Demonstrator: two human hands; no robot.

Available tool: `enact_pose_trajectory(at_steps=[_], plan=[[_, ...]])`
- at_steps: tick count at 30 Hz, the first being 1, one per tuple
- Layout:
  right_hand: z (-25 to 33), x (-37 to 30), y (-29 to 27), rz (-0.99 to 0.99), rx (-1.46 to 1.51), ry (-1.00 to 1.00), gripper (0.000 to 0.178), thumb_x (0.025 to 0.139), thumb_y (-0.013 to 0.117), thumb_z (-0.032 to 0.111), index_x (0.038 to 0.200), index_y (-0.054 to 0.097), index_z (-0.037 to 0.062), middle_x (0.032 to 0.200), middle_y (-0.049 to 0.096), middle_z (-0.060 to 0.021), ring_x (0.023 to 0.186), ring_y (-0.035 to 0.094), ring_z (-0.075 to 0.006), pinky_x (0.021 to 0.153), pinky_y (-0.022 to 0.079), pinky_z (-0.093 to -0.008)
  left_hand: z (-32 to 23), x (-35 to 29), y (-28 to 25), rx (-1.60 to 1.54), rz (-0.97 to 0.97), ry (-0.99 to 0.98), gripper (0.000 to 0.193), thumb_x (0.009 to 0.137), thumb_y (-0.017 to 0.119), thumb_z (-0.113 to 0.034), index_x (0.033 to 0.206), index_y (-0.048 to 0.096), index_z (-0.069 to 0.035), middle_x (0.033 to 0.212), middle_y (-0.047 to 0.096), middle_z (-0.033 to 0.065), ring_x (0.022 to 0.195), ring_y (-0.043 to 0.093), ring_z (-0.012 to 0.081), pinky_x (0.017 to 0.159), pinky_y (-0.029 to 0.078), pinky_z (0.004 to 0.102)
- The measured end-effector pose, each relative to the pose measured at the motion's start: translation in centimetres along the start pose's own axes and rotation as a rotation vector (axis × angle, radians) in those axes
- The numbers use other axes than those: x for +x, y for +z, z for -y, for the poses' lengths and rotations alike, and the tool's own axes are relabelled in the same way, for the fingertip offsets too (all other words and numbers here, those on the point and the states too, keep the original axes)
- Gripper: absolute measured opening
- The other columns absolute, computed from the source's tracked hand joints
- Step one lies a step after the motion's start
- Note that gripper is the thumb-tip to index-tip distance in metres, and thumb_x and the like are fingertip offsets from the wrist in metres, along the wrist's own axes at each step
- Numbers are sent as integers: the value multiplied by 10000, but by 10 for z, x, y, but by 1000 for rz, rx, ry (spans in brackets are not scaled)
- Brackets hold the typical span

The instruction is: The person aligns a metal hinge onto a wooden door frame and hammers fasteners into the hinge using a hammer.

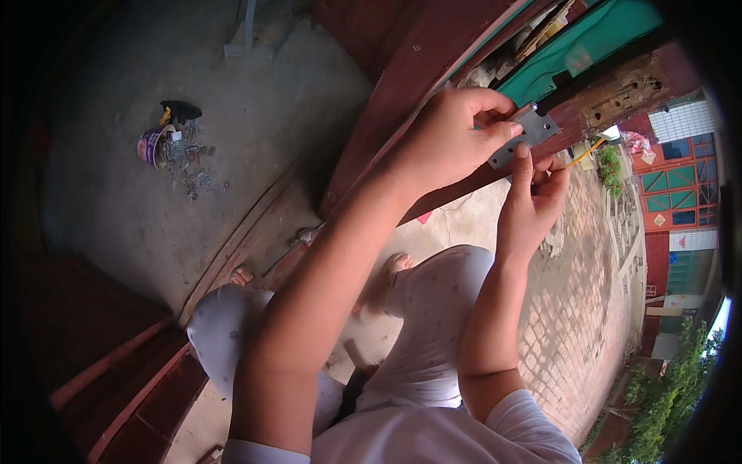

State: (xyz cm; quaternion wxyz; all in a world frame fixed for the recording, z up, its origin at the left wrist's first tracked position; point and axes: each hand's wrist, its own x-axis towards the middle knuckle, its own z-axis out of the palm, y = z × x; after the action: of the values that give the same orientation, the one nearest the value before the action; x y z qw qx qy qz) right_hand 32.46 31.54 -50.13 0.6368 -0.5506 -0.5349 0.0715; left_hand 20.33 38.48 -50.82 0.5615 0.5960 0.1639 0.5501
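A grey metal hinge plate (539, 124) with several round holes lies flat against a dark red wooden door edge (576, 108). My left hand (456, 139) pinches the plate between thumb and fingers on its near left side. The thumb of my right hand (533, 193) presses the plate's lower edge, its other fingers curled behind. A thin yellow-orange stick (586, 152) juts out past those right fingers; whether they grip it I cannot tell. Further along the wood is a worn patch (624, 99) of bare, unpainted wood with several holes.
On the concrete floor at left, a tipped purple tub (152, 147) lies beside spilled small metal hardware (184, 158) and a black-and-orange object (179, 110). A raised threshold (239, 232) runs between my feet. Green sheeting (580, 50) hangs behind the wood. A brick-paved yard (576, 309) stretches right.
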Motion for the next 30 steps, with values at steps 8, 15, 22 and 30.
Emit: enact_pose_trajectory(at_steps=[8, 15, 22, 30], plan=[[-5, -4, 1, -15, 55, 1, 237, 874, 687, 111, 901, 458, 55, 673, 460, 64, 603, 392, -4, 546, 300, -154, 1, -3, 3, -79, -15, -27, 226, 874, 660, -102, 1032, 625, 55, 911, 669, 53, 849, 620, 97, 766, 501, 243], [-8, -4, 2, -32, 65, 23, 229, 883, 677, 107, 891, 454, 60, 681, 436, 70, 604, 359, -3, 541, 287, -156, -8, -5, 4, -19, -41, -30, 225, 869, 656, -95, 1028, 629, 62, 886, 675, 58, 811, 618, 95, 738, 498, 243], [-10, -3, 1, -29, 71, 23, 227, 887, 673, 110, 891, 451, 60, 682, 435, 69, 607, 358, -3, 547, 287, -155, -5, -3, 4, 27, -48, -6, 239, 868, 654, -97, 1035, 626, 71, 881, 678, 64, 813, 624, 106, 745, 503, 251], [-10, -4, 0, -5, 74, 18, 228, 887, 669, 100, 908, 445, 63, 682, 464, 63, 614, 388, -4, 561, 302, -159, -6, -4, 4, -12, -19, -39, 243, 872, 651, -97, 1044, 617, 70, 909, 674, 73, 850, 625, 111, 770, 500, 252]])
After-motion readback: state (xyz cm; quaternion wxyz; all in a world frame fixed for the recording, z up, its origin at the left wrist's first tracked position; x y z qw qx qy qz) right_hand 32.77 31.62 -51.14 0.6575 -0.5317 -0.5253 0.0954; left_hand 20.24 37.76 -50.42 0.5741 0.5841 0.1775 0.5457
